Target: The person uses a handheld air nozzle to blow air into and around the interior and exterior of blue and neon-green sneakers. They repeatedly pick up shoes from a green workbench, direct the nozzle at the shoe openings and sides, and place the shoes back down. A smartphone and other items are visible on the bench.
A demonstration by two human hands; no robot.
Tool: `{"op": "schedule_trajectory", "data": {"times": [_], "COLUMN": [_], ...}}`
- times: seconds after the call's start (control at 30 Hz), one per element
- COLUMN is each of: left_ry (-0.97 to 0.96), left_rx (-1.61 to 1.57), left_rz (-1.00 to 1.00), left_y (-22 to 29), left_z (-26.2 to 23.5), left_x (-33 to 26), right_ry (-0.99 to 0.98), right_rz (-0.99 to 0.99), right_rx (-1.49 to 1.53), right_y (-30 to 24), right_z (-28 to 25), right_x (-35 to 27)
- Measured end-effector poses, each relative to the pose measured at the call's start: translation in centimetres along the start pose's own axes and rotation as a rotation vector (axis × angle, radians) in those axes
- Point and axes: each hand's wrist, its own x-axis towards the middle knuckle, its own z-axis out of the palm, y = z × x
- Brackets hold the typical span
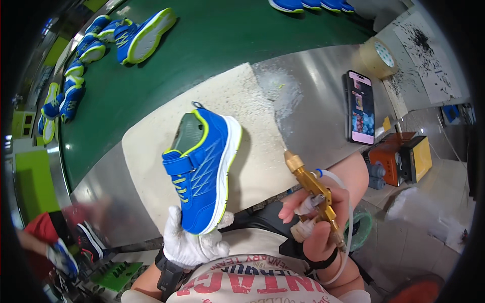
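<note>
A blue sneaker (204, 171) with a white sole and lime-green trim stands tilted over a cream-coloured pad (146, 131). A dark green last fills its opening. White-gloved, my left hand (189, 245) grips the sneaker at the toe. Bare apart from pale wraps on some fingers, my right hand (326, 227) is closed around a brass spray gun (309, 179). The gun's thin nozzle points up and left, to the right of the sneaker and apart from it. A clear hose (349, 227) runs down from the gun.
Several blue sneakers (144, 38) lie on the green conveyor belt (217, 40). On the metal table (318, 76) are a phone (360, 108) and a tape roll (379, 57). Boxes (399, 159) stand at the right. Another person's gloved hand (63, 257) shows at lower left.
</note>
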Motion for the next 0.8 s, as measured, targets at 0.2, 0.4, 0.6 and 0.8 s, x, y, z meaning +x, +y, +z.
{"op": "schedule_trajectory", "data": {"times": [0.2, 0.4, 0.6, 0.8], "left_ry": [0.243, 0.141, 0.188, 0.174], "left_rx": [0.180, 0.018, 0.034, 0.233], "left_rz": [0.075, 0.070, 0.092, 0.074], "left_y": [0.3, 0.5, 0.6, 1.1], "left_z": [1.0, 0.1, 0.1, -0.2], "left_x": [-0.3, -0.3, -0.3, -0.3], "right_ry": [-0.114, -0.311, -0.334, -0.433], "right_rz": [0.065, 0.006, 0.048, -0.031], "right_rx": [-0.017, -0.167, -0.252, -0.363], "right_y": [1.0, 2.5, 2.9, 3.0], "right_z": [1.4, 1.8, 2.3, 1.6], "right_x": [0.8, 1.5, 2.5, 1.4]}}
